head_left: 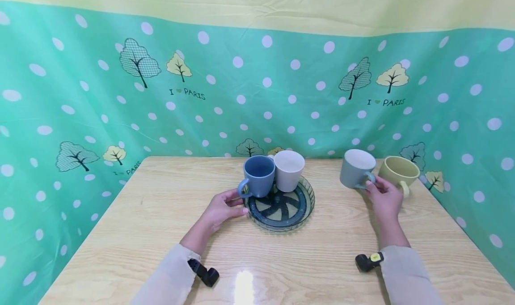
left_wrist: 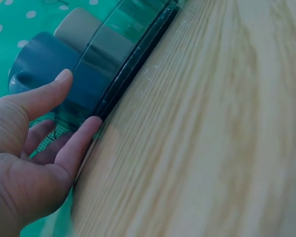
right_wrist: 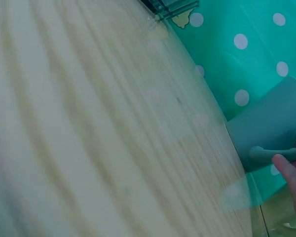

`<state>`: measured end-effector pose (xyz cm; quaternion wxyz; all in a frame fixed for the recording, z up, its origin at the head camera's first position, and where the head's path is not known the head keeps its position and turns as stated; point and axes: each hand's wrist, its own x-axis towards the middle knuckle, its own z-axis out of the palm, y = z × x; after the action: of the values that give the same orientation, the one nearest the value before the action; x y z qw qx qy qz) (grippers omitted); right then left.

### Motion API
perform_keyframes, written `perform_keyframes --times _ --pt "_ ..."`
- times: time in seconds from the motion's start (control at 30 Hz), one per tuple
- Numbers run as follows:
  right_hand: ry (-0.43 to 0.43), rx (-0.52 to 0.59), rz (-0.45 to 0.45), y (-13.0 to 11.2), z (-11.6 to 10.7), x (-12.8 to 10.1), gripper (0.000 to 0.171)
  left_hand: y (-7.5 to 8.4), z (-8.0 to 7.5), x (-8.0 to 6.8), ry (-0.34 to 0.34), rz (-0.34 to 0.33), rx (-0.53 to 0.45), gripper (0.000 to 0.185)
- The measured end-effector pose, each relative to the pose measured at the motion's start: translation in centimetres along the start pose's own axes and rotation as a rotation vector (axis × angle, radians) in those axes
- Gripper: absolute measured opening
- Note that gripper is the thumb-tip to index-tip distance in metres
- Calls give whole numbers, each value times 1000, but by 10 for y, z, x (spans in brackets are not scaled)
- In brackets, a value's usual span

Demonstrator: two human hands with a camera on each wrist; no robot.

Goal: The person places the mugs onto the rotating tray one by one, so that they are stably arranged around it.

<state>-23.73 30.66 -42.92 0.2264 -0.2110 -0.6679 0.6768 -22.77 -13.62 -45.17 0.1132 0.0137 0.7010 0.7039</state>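
On pale wood (head_left: pixel 306 260), our loose left hand (head_left: pixel 223 209) touches a round glass tray (head_left: pixel 311 205); our right hand (head_left: pixel 386 202) pinches a cylindrical grey-blue mug's (head_left: pixel 352 175) handle (right_wrist: pixel 264 155), seemingly gripping for level lifting.

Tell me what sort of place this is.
Probably a makeshift tabletop filming spot, though the wider room is hidden: a printed curtain hangs round a wooden table, and a small black device sits at the left cuff, another at the right.
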Motion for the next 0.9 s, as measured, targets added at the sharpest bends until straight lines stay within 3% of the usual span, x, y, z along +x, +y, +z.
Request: perform_keyframes --times 0.3,0.5,0.9 --pt "86 73 -29 0 8 -2 39 -3 1 -2 29 12 -29 62" --pt "90 189 -19 3 9 -2 41 -5 1 -1 38 17 -34 63" --pt "117 229 -55 7 8 -4 40 -7 0 1 23 27 -33 61"
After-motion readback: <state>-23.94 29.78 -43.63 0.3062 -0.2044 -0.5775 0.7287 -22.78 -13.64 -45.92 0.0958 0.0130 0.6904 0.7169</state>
